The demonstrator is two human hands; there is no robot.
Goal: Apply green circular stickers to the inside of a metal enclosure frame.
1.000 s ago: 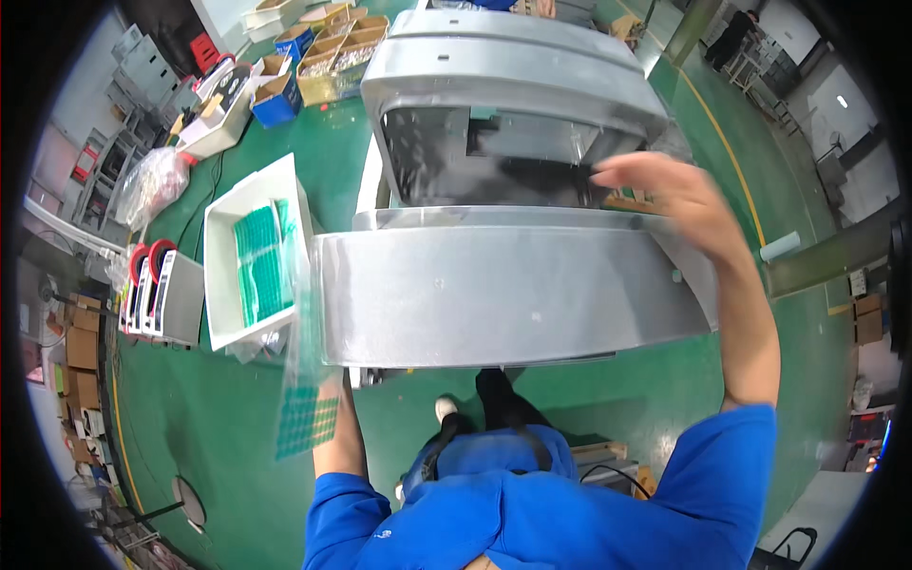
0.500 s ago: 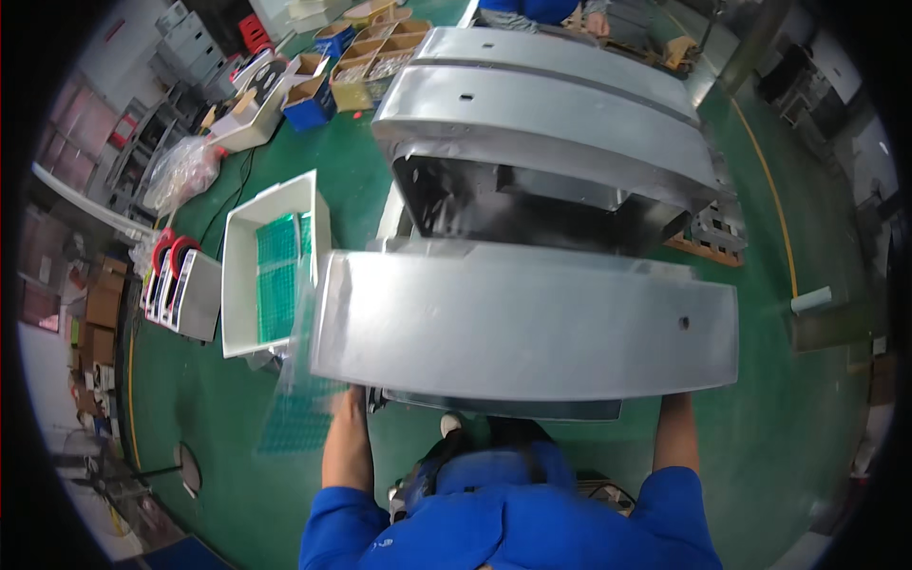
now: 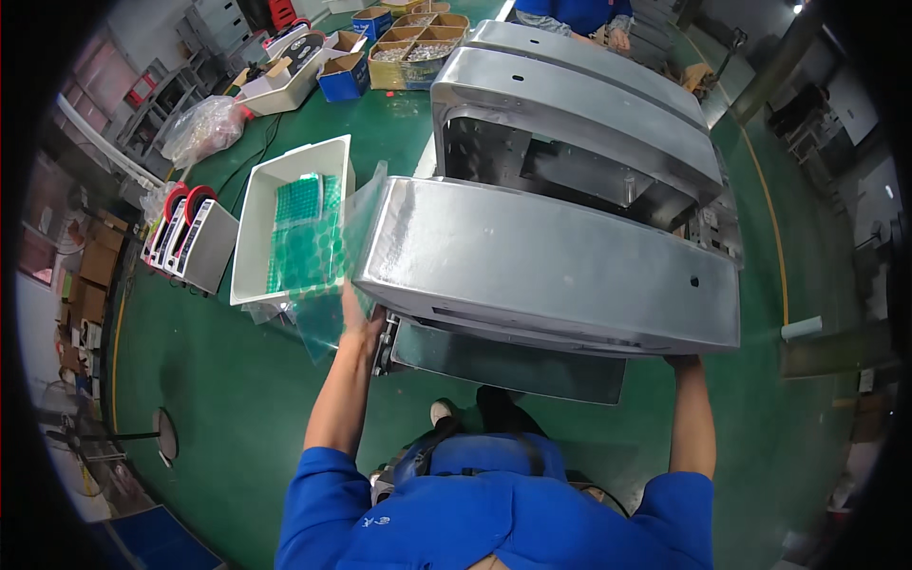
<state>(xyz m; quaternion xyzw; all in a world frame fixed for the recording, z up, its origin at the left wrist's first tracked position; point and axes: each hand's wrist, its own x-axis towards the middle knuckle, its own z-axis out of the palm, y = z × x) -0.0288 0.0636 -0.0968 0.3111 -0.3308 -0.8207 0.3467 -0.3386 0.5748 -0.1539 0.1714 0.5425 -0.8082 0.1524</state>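
A large silvery metal casing (image 3: 551, 261), long and slightly curved, is held up in front of me between both hands. My left hand (image 3: 357, 309) grips its left end, closed against the lower corner. A clear plastic sheet with green round spots (image 3: 321, 318) hangs at that same hand, beside the casing's left end. Under the right lower corner my right hand (image 3: 682, 362) supports the casing; its fingers are mostly hidden beneath. Just beyond stand more such metal casings (image 3: 579, 100), the nearer one showing a dark hollow side. Below the held casing a dark flat panel (image 3: 513, 366) shows.
At the left a white bin (image 3: 244, 237) holds green sheets. White box-like units with red rings (image 3: 199, 252) stand beside it. Farther back are a blue box (image 3: 343, 78), cartons of small parts (image 3: 418, 55) and a plastic bag (image 3: 204, 133). A co-worker's hand (image 3: 618, 38) shows beyond the casings.
The held casing has moved away from me and tilted, so its underside edge and more of the dark panel show. Both hands moved with it; more of my left hand shows.
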